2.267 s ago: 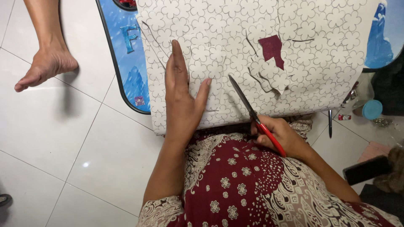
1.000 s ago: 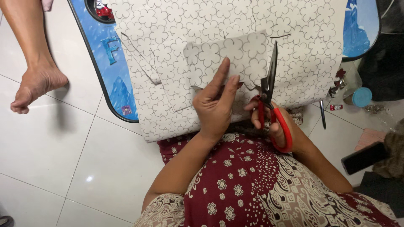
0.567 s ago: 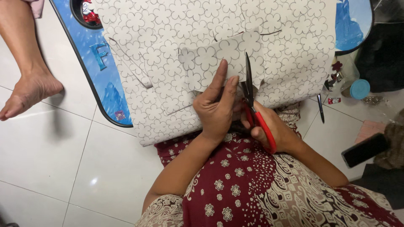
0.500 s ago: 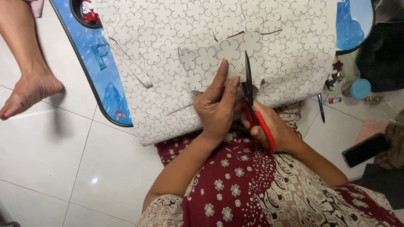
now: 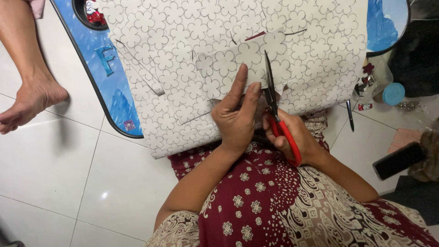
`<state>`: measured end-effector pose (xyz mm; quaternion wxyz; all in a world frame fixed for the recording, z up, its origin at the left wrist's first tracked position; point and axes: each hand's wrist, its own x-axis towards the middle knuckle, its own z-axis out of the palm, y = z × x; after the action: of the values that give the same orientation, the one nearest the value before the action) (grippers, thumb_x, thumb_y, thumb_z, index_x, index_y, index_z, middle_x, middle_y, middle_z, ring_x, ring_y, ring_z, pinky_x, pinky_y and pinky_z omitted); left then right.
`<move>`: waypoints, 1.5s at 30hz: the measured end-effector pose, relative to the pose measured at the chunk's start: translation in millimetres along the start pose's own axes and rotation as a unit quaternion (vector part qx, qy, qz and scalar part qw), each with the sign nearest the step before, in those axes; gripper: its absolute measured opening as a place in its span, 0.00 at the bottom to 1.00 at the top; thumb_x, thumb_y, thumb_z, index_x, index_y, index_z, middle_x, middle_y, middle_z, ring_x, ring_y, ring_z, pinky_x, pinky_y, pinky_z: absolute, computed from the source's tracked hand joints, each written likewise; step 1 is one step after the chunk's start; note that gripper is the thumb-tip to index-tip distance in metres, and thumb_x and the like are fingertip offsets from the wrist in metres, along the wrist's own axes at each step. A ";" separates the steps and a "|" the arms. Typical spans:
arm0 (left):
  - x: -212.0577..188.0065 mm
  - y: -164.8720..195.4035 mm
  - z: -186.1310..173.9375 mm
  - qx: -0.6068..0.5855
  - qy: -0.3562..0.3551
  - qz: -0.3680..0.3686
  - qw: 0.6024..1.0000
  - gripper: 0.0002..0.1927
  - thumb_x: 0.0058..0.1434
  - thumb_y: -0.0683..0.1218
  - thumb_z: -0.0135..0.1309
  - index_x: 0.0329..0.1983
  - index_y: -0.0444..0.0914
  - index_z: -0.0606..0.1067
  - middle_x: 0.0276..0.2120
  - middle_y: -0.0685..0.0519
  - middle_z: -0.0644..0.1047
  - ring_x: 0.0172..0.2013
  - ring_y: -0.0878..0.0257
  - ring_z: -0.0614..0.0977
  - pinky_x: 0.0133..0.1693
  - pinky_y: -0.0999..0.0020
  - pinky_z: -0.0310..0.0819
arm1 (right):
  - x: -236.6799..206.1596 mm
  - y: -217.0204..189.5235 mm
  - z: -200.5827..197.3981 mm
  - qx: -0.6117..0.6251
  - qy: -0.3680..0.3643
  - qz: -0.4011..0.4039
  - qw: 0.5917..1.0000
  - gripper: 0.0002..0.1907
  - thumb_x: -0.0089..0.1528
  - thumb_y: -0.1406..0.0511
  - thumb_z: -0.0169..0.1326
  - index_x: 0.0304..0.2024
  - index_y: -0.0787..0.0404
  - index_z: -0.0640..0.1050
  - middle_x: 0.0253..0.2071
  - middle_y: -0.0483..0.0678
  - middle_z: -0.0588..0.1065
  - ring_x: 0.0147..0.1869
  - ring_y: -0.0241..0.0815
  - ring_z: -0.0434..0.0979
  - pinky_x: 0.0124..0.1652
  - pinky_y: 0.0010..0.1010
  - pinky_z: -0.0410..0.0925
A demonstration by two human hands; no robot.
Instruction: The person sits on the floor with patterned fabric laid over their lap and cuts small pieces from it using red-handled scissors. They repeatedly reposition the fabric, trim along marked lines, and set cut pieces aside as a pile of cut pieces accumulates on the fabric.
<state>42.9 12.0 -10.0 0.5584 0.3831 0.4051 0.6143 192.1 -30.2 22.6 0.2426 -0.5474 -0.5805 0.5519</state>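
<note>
Two hands cutting flower-patterned paper with red-handled scissors over a lap.

The left hand (image 5: 235,116) lies flat, fingers (image 5: 238,84) stretched open, pressing a loose cut piece (image 5: 238,61) onto the large sheet of white paper (image 5: 183,68), which is printed all over with outlined flowers and spreads from the lap onto a blue oval board (image 5: 107,77). The right hand (image 5: 292,135) has its fingers closed through the loops of one pair of scissors (image 5: 274,110), dark blades nearly together, tips on the cut piece's edge. Around: glossy white floor tiles (image 5: 55,160), another person's bare foot (image 5: 29,98), a pen (image 5: 350,114), a teal-lidded jar (image 5: 388,93), one dark phone (image 5: 398,160).
</note>
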 end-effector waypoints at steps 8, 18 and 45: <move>0.6 -1.4 -2.1 0.044 0.004 0.023 0.999 0.22 0.73 0.40 0.58 0.69 0.39 0.72 0.29 0.62 0.79 0.26 0.81 0.70 0.32 0.81 0.65 | -1.3 4.8 -1.1 -0.011 0.014 0.000 1.000 0.51 0.48 0.21 0.39 0.37 0.61 0.69 0.19 0.37 0.66 0.22 0.28 0.66 0.24 0.23 0.62; -2.1 -1.6 4.7 0.000 0.012 -0.007 1.000 0.22 0.72 0.41 0.57 0.69 0.38 0.71 0.27 0.61 0.78 0.24 0.79 0.69 0.27 0.79 0.65 | -2.5 8.2 8.0 0.032 0.039 -0.020 0.999 0.50 0.49 0.23 0.42 0.38 0.61 0.70 0.21 0.38 0.67 0.24 0.28 0.65 0.24 0.22 0.61; 9.8 -4.2 -14.1 -0.027 0.033 0.011 0.999 0.23 0.70 0.40 0.58 0.68 0.36 0.71 0.65 0.47 0.75 0.34 0.80 0.74 0.37 0.81 0.70 | -8.1 18.9 0.0 0.069 0.014 0.013 0.997 0.43 0.53 0.28 0.48 0.35 0.61 0.70 0.19 0.37 0.66 0.21 0.27 0.66 0.22 0.22 0.62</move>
<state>30.7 21.0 -19.0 0.5481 0.3512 0.4025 0.6436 201.3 -41.4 8.1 0.2805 -0.5445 -0.5302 0.5863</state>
